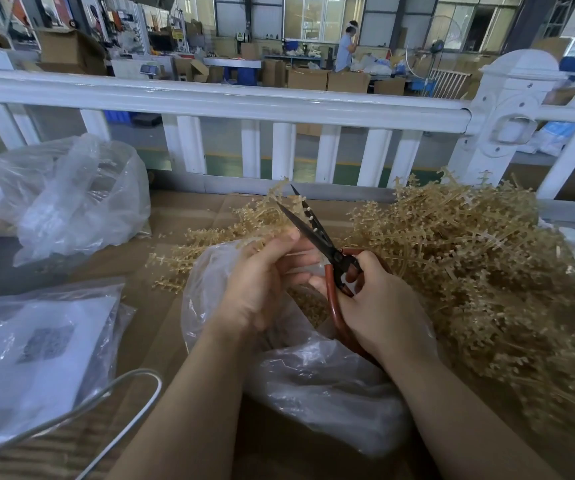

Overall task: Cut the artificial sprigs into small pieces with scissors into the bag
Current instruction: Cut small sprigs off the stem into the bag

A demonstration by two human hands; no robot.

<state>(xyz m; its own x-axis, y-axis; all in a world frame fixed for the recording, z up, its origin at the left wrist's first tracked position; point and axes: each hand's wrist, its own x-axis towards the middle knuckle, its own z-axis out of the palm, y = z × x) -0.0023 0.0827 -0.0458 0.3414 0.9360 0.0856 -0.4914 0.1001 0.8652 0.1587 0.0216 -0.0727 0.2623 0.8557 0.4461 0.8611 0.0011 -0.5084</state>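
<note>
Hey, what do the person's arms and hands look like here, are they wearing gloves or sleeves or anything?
Both arms are bare up to the bottom edge of the picture: no sleeves show. The left hand and right hand wear no gloves, and no rings, watch or bracelet are visible on the fingers or wrists.

I had the scissors (317,237) pointed up and away from me, black blades parted in a narrow V, red handles down in my right hand (379,306). The sprig (265,213) I was working on was tan plastic with little bobbles along thin stems (looked like dried grass, honestly), pinched in my left hand (262,275), its tip reaching up beside the blades. The clear plastic bag (314,375) sat open right under my hands, with a layer of small tan bits at the bottom. The rest of the sprigs (469,265) lay in one big tangled heap just right of the bag.
</note>
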